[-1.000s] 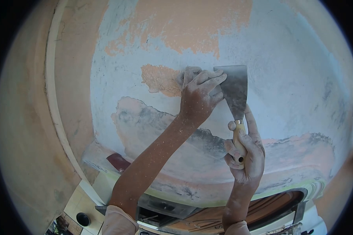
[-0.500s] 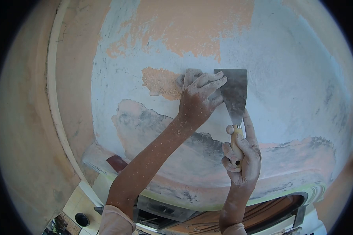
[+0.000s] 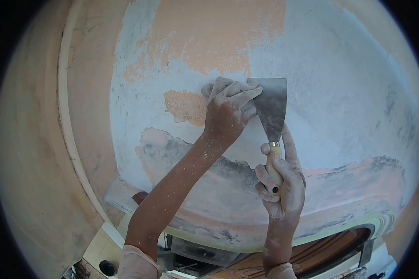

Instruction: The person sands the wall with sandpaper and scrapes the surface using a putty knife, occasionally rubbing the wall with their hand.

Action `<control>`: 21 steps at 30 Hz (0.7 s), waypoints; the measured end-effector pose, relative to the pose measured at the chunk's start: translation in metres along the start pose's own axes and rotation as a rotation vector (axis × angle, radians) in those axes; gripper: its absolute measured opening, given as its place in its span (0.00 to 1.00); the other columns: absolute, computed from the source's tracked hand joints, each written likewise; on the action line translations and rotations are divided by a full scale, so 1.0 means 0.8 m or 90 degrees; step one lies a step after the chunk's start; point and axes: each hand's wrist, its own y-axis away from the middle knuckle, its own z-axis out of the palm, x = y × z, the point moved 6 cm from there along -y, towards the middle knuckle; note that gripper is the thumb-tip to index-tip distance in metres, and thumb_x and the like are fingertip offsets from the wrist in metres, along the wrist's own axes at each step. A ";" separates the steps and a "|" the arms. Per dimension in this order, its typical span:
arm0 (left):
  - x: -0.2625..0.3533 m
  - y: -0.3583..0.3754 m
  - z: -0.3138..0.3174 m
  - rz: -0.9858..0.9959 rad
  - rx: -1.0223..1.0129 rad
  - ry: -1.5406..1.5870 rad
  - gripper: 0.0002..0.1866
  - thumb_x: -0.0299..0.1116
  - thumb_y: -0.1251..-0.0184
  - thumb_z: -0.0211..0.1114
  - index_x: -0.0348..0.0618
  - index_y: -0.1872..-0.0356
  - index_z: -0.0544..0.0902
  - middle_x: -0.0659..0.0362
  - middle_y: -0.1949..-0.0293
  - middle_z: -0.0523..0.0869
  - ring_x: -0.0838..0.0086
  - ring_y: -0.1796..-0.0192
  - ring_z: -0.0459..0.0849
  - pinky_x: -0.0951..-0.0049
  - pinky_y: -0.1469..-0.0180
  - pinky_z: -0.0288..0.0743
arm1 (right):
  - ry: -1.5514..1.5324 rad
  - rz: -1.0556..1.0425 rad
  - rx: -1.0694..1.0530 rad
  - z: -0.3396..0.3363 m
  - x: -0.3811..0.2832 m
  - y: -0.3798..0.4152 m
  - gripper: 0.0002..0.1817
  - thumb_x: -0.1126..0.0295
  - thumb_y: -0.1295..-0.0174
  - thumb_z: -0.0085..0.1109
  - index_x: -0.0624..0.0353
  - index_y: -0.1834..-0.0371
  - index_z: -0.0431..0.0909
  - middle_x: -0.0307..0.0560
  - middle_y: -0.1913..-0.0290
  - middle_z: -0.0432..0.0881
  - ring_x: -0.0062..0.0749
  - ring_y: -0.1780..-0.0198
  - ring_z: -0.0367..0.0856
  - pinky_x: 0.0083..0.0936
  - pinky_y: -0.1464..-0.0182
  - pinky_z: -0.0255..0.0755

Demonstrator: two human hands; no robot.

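Observation:
A wide putty knife (image 3: 272, 104) with a grey blade and pale wooden handle is held blade-up before a patchy painted surface (image 3: 330, 107). My right hand (image 3: 291, 186) is wrapped round its handle, one finger stretched along the base of the blade. My dusty left hand (image 3: 230, 100) is closed at the blade's upper left edge, with fingertips over the metal; some fingers are curled and partly hidden. Left of that hand is a bare peach patch (image 3: 184, 106) with ragged edges. Both hands and forearms are specked with white dust.
Below the hands, a rough grey and pink band (image 3: 344, 186) crosses the surface. A curved trim strip (image 3: 65, 97) runs down the left side. A dark red piece (image 3: 138, 197) shows beside my left forearm. Lower down are a brown curved panel (image 3: 312, 251) and a black round container (image 3: 107, 267).
The whole view has shifted slightly. My hands and the putty knife appear a little farther left and higher, with the grip on the handle unchanged and the left fingertips still at the blade.

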 end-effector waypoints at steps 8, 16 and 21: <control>-0.003 0.000 0.003 -0.007 -0.005 -0.016 0.19 0.29 0.59 0.74 0.51 0.60 0.86 0.66 0.58 0.86 0.70 0.54 0.75 0.65 0.48 0.62 | -0.008 -0.007 -0.011 0.002 0.001 -0.007 0.32 0.76 0.33 0.45 0.55 0.27 0.46 0.44 0.56 0.73 0.15 0.80 0.66 0.10 0.87 0.59; -0.001 0.006 0.003 0.005 0.005 -0.003 0.17 0.28 0.58 0.74 0.51 0.61 0.86 0.66 0.58 0.86 0.70 0.54 0.75 0.65 0.47 0.62 | 0.002 -0.003 0.017 0.002 0.003 0.003 0.32 0.75 0.33 0.46 0.56 0.27 0.46 0.43 0.57 0.73 0.15 0.79 0.66 0.10 0.88 0.59; 0.003 -0.006 0.000 -0.008 -0.012 -0.022 0.18 0.28 0.59 0.73 0.49 0.61 0.86 0.66 0.60 0.85 0.69 0.55 0.74 0.65 0.47 0.63 | -0.029 -0.007 -0.014 0.007 -0.001 -0.005 0.32 0.75 0.33 0.46 0.56 0.27 0.46 0.43 0.57 0.72 0.14 0.79 0.66 0.10 0.88 0.60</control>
